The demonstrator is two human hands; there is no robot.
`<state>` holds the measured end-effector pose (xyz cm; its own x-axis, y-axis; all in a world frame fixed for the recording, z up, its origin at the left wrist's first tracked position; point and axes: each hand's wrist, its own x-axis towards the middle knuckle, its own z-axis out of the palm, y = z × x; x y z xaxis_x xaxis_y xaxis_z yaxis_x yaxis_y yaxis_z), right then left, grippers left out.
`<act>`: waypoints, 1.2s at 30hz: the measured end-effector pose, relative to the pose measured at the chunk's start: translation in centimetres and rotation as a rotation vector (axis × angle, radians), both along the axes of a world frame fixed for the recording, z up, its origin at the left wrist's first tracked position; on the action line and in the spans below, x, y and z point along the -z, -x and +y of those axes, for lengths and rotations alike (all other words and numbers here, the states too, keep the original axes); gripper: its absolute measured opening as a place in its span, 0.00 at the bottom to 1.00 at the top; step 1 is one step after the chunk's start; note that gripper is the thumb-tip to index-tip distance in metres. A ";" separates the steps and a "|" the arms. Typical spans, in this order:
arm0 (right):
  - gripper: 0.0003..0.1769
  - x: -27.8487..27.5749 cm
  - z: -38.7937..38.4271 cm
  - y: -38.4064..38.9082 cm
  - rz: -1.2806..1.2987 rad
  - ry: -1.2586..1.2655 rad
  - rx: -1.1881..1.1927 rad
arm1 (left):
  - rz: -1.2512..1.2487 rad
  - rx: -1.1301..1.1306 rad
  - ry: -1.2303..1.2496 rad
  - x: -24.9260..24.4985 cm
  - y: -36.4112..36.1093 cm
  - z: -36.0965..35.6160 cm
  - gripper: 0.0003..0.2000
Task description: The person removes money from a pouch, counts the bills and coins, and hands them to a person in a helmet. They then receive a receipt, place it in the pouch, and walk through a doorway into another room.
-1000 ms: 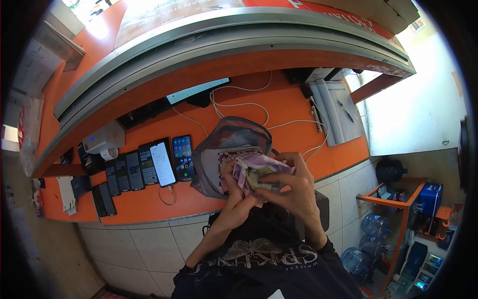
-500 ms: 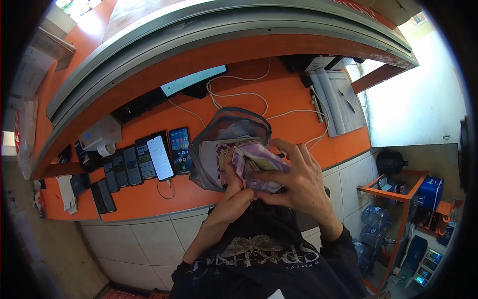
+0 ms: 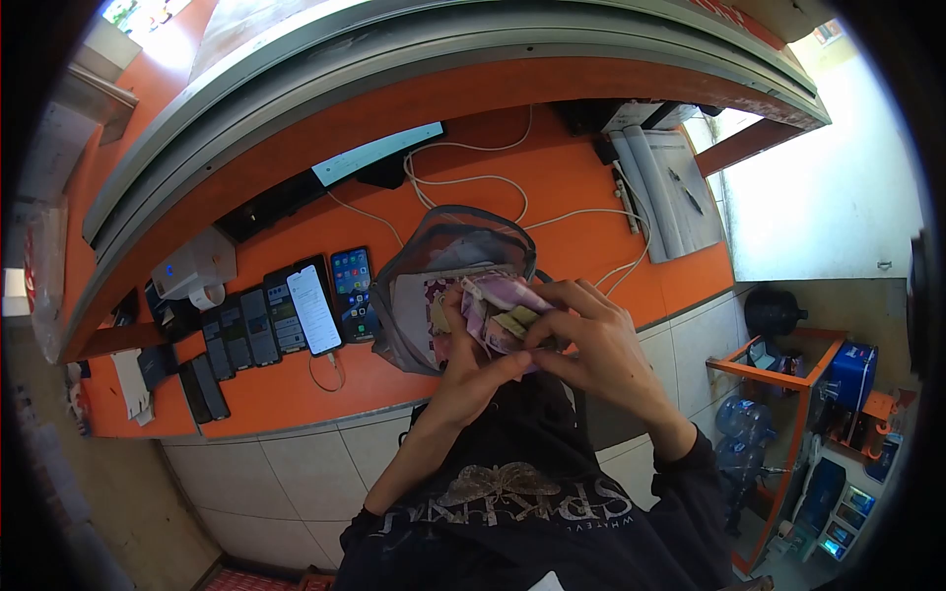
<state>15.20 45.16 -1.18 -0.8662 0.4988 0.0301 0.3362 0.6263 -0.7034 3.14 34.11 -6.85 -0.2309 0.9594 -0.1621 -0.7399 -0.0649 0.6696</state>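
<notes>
Left hand [image 3: 471, 379] closed on the near left side of the purple notes [image 3: 501, 288], thumb along their near edge; grip much as it was half a second earlier. Right hand [image 3: 596, 350] had changed more: in the previous frame its fingers were spread across the right part of the notes, whereas now they were bent, with thumb and forefinger pinching the near right edge. Right forearm and sleeve [image 3: 680, 463] had swung out further right than a second before, now covering part of the clear bottles [image 3: 744, 419] at right.

Fold of the notes showed wider than in the previous frame; a yellow-green note [image 3: 514, 323] inside, partly hidden then by the right fingers, lay more exposed. Notes were held over the near right part of the open grey bag [image 3: 392, 320]. Whether they touched it could not be told. Patterned cloth [image 3: 437, 310] in the bag remained just left of the left fingers.

On the orange counter [image 3: 276, 404] no shift was noted: the white-screen phone [image 3: 313, 307] and the home-screen phone [image 3: 352, 295] lay side by side left of the bag, the pale cable [image 3: 493, 179] ran beyond it, and the pen [image 3: 687, 192] rested at far right. Whole view had tipped slightly, the counter sitting higher than a second earlier.
</notes>
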 end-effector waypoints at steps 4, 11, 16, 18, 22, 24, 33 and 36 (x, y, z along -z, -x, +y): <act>0.08 0.7 0.0 -0.1 0.092 0.208 0.112 | 0.199 -0.034 -0.067 1.1 0.0 0.5 0.43; 0.11 2.6 1.6 -1.6 0.314 0.523 0.139 | 0.122 -0.089 0.069 2.1 -0.7 0.7 0.37; 0.12 0.7 0.6 -2.0 0.769 0.865 0.272 | 0.022 -0.136 0.170 2.7 -1.4 0.7 0.37; 0.11 -0.4 0.4 -2.0 0.865 0.828 0.324 | -0.133 -0.108 0.202 2.8 -1.3 0.2 0.39; 0.10 1.2 0.1 -1.3 0.645 0.683 0.381 | -0.130 -0.156 0.234 2.4 -2.2 0.4 0.25; 0.09 3.6 0.0 -0.5 0.710 0.771 0.468 | -0.167 -0.181 0.295 1.7 -2.4 0.9 0.22; 0.06 19.4 7.3 0.7 1.325 1.614 0.947 | -0.392 -0.356 0.469 8.2 -0.2 6.8 0.14; 0.10 26.5 10.3 -4.7 1.326 1.827 0.574 | -0.410 -0.360 0.442 8.1 0.8 7.1 0.13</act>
